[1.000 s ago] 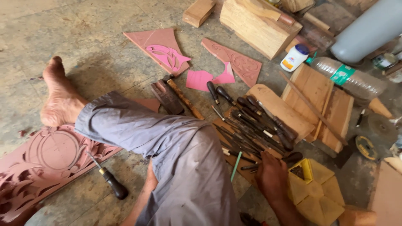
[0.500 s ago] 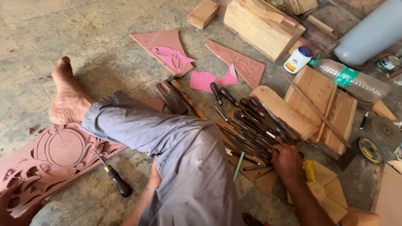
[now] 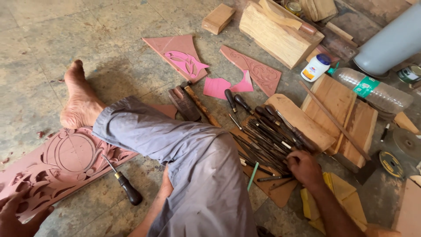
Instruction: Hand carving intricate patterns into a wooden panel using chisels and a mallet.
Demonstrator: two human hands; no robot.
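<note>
1. Left hand (image 3: 17,215) near left corner, fingers spread flat on edge of carved pink panel (image 3: 57,169), gripping nothing.
2. Chisel with dark handle (image 3: 123,184) lies on panel's right end, untouched.
3. Right hand (image 3: 303,169) right of bent knee, fingers curled into pile of carving tools (image 3: 267,140); actual grip unclear.
4. Farther: pink cutouts (image 3: 186,61), wood block (image 3: 274,33), white glue bottle (image 3: 316,67).

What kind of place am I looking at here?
Most likely a woodcarving workshop, with work done on the floor: a spread of carving chisels under the right hand, a reddish carved relief panel by the left hand, and wooden blocks.
</note>
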